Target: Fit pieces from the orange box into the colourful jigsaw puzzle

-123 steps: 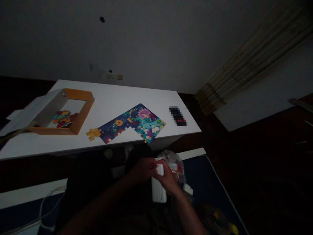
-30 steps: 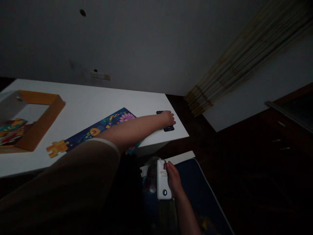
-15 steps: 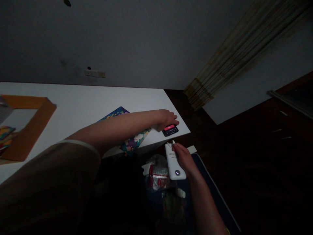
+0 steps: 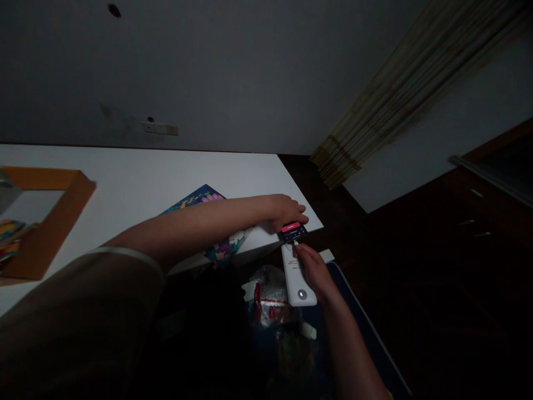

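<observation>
Left hand curled onto small black device with pink screen, at near-right edge of white desk, right hand gripping white rectangular plastic device, its far end touching the black one

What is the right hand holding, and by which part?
The right hand holds a white power bank by its right long edge, near the end facing the table.

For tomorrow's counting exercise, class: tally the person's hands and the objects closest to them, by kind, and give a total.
Hands: 2 (left hand, right hand)
White power bank: 1
Black device: 1
Clear plastic bag: 1
Total: 5
</observation>
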A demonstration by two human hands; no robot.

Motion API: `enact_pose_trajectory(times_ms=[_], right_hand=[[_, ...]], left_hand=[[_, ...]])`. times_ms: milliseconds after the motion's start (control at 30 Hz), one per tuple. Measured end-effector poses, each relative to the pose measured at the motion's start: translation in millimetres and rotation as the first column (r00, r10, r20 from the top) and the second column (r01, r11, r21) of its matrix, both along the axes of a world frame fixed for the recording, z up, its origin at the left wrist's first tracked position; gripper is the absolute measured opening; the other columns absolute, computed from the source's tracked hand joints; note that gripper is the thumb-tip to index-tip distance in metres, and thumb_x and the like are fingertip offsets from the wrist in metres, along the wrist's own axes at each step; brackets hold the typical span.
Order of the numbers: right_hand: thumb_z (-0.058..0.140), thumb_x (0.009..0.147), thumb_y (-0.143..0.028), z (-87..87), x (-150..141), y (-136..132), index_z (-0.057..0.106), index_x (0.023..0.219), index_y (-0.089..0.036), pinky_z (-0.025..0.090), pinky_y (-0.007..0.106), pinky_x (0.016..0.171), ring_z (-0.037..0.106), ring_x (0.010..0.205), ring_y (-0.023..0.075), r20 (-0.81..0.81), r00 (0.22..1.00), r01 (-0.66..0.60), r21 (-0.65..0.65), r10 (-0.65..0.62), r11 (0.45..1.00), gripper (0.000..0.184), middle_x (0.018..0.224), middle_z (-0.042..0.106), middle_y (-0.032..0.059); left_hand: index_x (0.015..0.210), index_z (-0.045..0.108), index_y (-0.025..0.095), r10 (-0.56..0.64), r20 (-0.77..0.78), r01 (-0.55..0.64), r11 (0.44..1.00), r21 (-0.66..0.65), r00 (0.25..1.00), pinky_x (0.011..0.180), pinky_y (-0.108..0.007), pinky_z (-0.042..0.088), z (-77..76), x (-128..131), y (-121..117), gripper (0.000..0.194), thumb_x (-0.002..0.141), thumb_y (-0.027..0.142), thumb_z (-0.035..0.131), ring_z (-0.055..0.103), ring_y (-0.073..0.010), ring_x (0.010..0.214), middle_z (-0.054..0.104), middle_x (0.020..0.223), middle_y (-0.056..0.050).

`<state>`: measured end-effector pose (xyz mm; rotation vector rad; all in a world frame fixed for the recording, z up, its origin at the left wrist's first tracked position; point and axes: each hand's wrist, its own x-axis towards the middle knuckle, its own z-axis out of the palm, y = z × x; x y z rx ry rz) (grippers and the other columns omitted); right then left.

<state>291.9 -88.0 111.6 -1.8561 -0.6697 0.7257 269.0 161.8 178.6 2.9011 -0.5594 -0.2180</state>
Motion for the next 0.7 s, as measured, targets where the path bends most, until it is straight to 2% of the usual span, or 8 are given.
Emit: enact_pose_trajectory(times_ms=[200,433,700], right_hand=[[0.065,0.095,-0.069,-3.8,0.3,-4.5,0.054,0.078,-0.026,0.036,0.032,0.065,0.043,0.071,0.02,-0.043,0.999,0.007,0.024,-0.006,1.0,0.048,0.075,0.049,-0.0012],[0.065,0.095,-0.069,-9.5,1.4,-3.5,0.055,0.08,-0.026,0.037,0.032,0.065,0.045,0.071,0.0198,-0.082,0.997,0.008,0.01,-0.007,1.0,0.047,0.076,0.051,-0.0011],[0.07,0.089,-0.068,-5.1,4.1,-3.9,0.055,0.077,-0.026,0.035,0.031,0.06,0.044,0.067,0.0195,-0.126,0.991,0.038,-0.005,-0.038,0.999,0.046,0.071,0.05,-0.0015]], left_hand=[[0.136,0.074,0.036,0.017,0.009,-0.016,0.995,-0.099,1.0,0.102,-0.05,0.047,-6.6,-0.3,3.5,0.084,0.055,0.015,0.088,0.059,-0.0354,0.115,0.068,0.136,-0.01],[0.131,0.075,0.039,0.037,-0.027,-0.039,0.997,-0.067,0.999,0.104,-0.051,0.048,-8.1,1.3,1.6,0.082,0.052,0.016,0.088,0.058,-0.0357,0.119,0.069,0.136,-0.008],[0.125,0.077,0.037,0.01,-0.023,-0.012,0.995,-0.1,1.0,0.101,-0.051,0.05,-4.8,-1.0,-1.9,0.079,0.05,0.014,0.087,0.058,-0.0365,0.117,0.069,0.132,-0.008]])
